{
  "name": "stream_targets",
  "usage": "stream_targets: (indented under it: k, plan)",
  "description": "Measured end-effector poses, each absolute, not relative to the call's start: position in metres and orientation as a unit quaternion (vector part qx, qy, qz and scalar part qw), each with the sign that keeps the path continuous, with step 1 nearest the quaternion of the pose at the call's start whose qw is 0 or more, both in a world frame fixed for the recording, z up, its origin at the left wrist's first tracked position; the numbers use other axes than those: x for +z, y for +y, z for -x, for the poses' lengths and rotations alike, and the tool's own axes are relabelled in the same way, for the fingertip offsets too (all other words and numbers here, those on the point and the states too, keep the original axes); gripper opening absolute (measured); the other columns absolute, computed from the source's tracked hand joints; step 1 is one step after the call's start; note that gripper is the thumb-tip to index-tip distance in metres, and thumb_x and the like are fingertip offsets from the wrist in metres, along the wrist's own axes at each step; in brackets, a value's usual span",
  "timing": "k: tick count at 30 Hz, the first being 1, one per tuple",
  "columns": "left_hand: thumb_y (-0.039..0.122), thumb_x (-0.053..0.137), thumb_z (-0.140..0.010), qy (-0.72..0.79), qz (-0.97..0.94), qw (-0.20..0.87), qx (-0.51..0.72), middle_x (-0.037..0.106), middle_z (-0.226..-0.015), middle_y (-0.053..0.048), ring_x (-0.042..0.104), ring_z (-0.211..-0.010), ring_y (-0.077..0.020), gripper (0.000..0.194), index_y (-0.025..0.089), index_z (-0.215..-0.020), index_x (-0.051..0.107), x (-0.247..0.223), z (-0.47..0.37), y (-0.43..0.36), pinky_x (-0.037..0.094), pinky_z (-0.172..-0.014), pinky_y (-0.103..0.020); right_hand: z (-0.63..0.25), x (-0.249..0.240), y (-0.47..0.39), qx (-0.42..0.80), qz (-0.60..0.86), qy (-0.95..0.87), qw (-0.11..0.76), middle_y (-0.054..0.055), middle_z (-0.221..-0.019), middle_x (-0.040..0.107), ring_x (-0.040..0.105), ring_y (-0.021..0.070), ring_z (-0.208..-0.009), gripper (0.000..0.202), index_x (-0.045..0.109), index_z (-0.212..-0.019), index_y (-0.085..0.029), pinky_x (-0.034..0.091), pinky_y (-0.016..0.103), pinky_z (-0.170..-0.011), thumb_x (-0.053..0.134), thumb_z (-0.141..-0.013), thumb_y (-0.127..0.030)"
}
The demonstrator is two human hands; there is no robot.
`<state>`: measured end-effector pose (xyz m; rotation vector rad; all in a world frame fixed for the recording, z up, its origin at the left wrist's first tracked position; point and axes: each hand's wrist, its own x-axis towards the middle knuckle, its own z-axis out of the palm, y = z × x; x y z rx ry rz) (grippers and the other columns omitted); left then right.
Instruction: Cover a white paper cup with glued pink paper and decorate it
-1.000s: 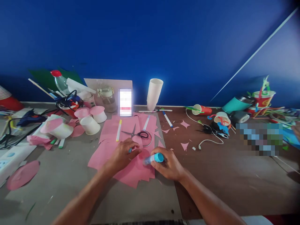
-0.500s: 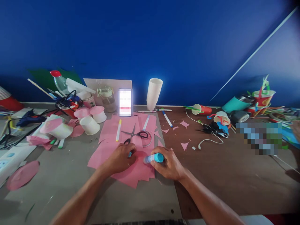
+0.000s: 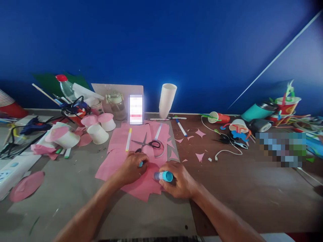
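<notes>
My right hand (image 3: 178, 179) is wrapped round a glue stick (image 3: 165, 176) with a bright blue end, its clear end tipped towards pink paper (image 3: 108, 166). Over the left part of that paper, my left hand (image 3: 132, 168) is closed on a small blue cap (image 3: 141, 164), mostly hidden by the fingers. Just beyond the hands lies a pair of scissors (image 3: 145, 143) with spread blades and dark handles. A yellow-ended marker (image 3: 128, 139) and a blue-ended marker (image 3: 158, 131) rest on the sheets near it.
Paper cups with pink tops (image 3: 107, 121) stand at the left. A stack of white cups (image 3: 167, 101) and a lit phone (image 3: 136, 110) are at the back. Pink scraps (image 3: 200, 157), a white cable (image 3: 228, 154) and a teal bottle (image 3: 258, 111) lie to the right.
My right hand has moved slightly down and towards me, with the glue stick shifting left and lower. My left hand stays almost in place, still closed on the cap.
</notes>
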<state>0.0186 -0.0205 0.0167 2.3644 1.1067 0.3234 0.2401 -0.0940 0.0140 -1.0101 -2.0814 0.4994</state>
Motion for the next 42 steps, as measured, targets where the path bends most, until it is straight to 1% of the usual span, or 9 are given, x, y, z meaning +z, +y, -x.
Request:
stream_targets:
  k: [3,7,10,17,19,22,25,32,42]
  plan:
    - [0.011,0.048,-0.079,0.402,-0.873,0.252,0.112,0.073,-0.086,-0.001,0.064,-0.079,-0.0175,0.014,0.021,-0.082,0.058,0.019,-0.016,-0.022,0.037,-0.086,-0.036,-0.243,0.014,-0.092,0.165,0.426,-0.806,0.377,0.003,-0.079,0.071,0.064,0.0199,-0.068,0.007,0.058,-0.093,-0.024,0.048,0.031,-0.066,0.060,-0.086,-0.025]
    - [0.012,0.049,-0.080,0.394,-0.877,0.255,0.101,0.073,-0.085,0.000,0.062,-0.077,-0.0167,0.010,0.021,-0.079,0.055,0.019,-0.016,-0.024,0.036,-0.090,-0.037,-0.244,0.013,-0.091,0.127,0.435,-0.801,0.391,0.005,-0.081,0.072,0.064,0.0215,-0.069,0.009,0.058,-0.097,-0.023,0.048,0.033,-0.066,0.059,-0.088,-0.026]
    - [0.019,0.050,-0.085,0.393,-0.879,0.250,0.098,0.070,-0.079,0.001,0.058,-0.070,-0.0150,0.010,0.021,-0.076,0.053,0.018,-0.016,-0.026,0.036,-0.090,-0.036,-0.244,0.012,-0.091,0.121,0.437,-0.799,0.395,0.005,-0.082,0.072,0.064,0.0217,-0.069,0.010,0.058,-0.098,-0.023,0.049,0.033,-0.066,0.058,-0.089,-0.026]
    - [0.046,0.054,-0.092,0.391,-0.880,0.262,0.064,0.064,-0.071,0.003,0.056,-0.068,-0.0151,0.033,0.020,-0.071,0.051,0.022,-0.017,-0.025,0.035,-0.084,-0.035,-0.244,0.012,-0.091,0.134,0.436,-0.807,0.377,0.005,-0.081,0.071,0.064,0.0219,-0.070,0.010,0.059,-0.098,-0.024,0.049,0.034,-0.065,0.058,-0.088,-0.026]
    - [0.050,0.052,-0.093,0.401,-0.875,0.266,0.058,0.064,-0.069,0.002,0.056,-0.068,-0.0157,0.038,0.020,-0.069,0.050,0.021,-0.018,-0.024,0.035,-0.083,-0.035,-0.243,0.012,-0.091,0.140,0.421,-0.815,0.374,0.005,-0.082,0.071,0.064,0.0221,-0.070,0.011,0.058,-0.099,-0.023,0.049,0.034,-0.066,0.058,-0.088,-0.024]
    - [0.046,0.046,-0.096,0.425,-0.865,0.260,0.051,0.064,-0.067,0.001,0.057,-0.067,-0.0161,0.040,0.020,-0.066,0.049,0.016,-0.020,-0.022,0.035,-0.083,-0.036,-0.243,0.013,-0.091,0.149,0.397,-0.827,0.369,0.005,-0.083,0.071,0.065,0.0224,-0.072,0.013,0.059,-0.099,-0.024,0.050,0.035,-0.069,0.058,-0.087,-0.023]
    - [0.037,0.045,-0.095,0.429,-0.865,0.252,0.057,0.065,-0.066,0.001,0.056,-0.064,-0.0155,0.034,0.020,-0.066,0.049,0.009,-0.020,-0.020,0.035,-0.083,-0.036,-0.245,0.016,-0.092,0.168,0.385,-0.825,0.379,0.005,-0.083,0.071,0.066,0.0224,-0.073,0.013,0.059,-0.099,-0.024,0.051,0.036,-0.071,0.060,-0.086,-0.024]
    - [0.024,0.047,-0.087,0.425,-0.877,0.207,0.089,0.064,-0.062,0.001,0.052,-0.059,-0.0136,0.025,0.020,-0.063,0.046,0.001,-0.021,-0.023,0.035,-0.078,-0.034,-0.245,0.024,-0.095,0.267,0.425,-0.770,0.393,0.001,-0.075,0.067,0.061,0.0167,-0.064,0.007,0.060,-0.090,-0.023,0.048,0.027,-0.061,0.061,-0.083,-0.023]
    - [0.021,0.046,-0.090,0.417,-0.883,0.208,0.058,0.070,-0.072,0.000,0.060,-0.071,-0.0165,0.023,0.020,-0.068,0.053,0.012,-0.024,-0.029,0.035,-0.081,-0.034,-0.232,0.016,-0.097,0.275,0.436,-0.775,0.366,0.002,-0.074,0.065,0.059,0.0175,-0.062,0.005,0.057,-0.090,-0.023,0.045,0.028,-0.059,0.059,-0.086,-0.025]
